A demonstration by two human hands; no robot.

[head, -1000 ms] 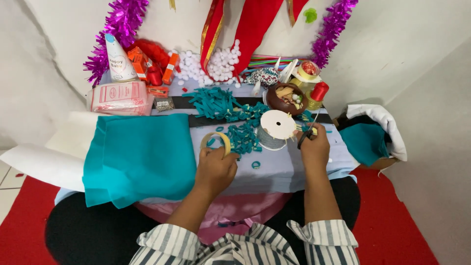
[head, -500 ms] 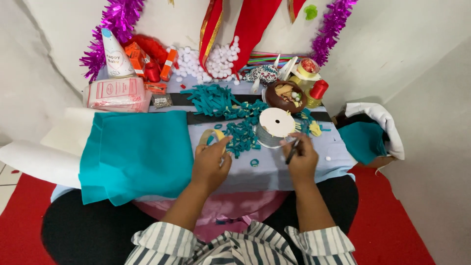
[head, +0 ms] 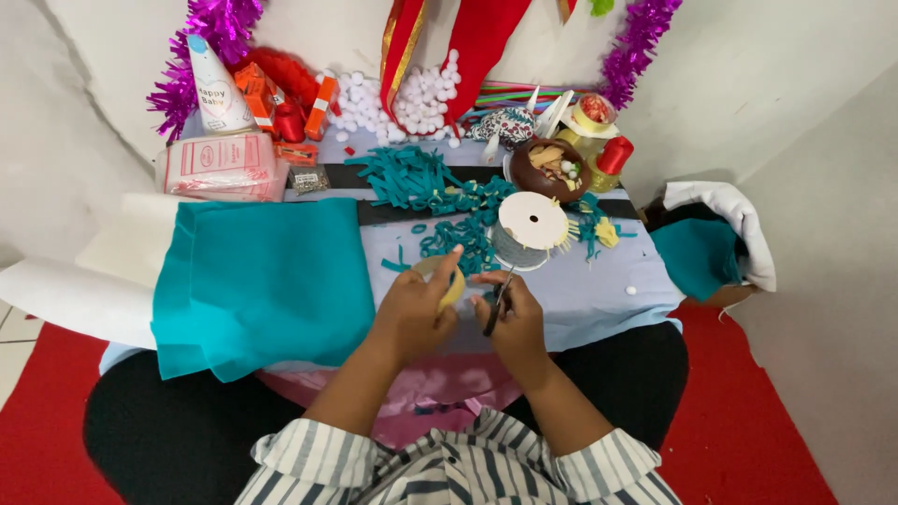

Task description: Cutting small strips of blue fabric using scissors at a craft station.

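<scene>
The left hand [head: 412, 313] pinches a roll of pale tape [head: 441, 279] between thumb and curled fingers, holding it just above the near edge of the low table [head: 599, 299], which is covered in light blue. Close beside it the right hand [head: 513, 318] grips a pair of small dark scissors [head: 496, 304], fingers folded round the handles and the blades pointing up toward the tape; whether the blades touch the roll cannot be told. Just beyond the hands, near the table's middle, a white spool [head: 531, 222] stands among a scatter of teal felt strips [head: 440, 192]. A large sheet of teal felt [head: 267, 281] covers the table's left part and hangs over its near edge, with white paper [head: 65, 295] spreading out beneath it past the left edge. At the far left corner a flat pink and white package [head: 222, 166] lies beside a white cone-shaped party hat [head: 217, 89] with a blue tip and printed lettering, and small orange boxes [head: 257, 89] stand behind it. White pompoms [head: 412, 98] heap along the far edge, under red ribbon and purple tinsel [head: 210, 42] hung on the wall. Toward the far right corner a brown bowl [head: 547, 170] holds small bits, next to a yellow bottle with a red cap [head: 613, 156].
</scene>
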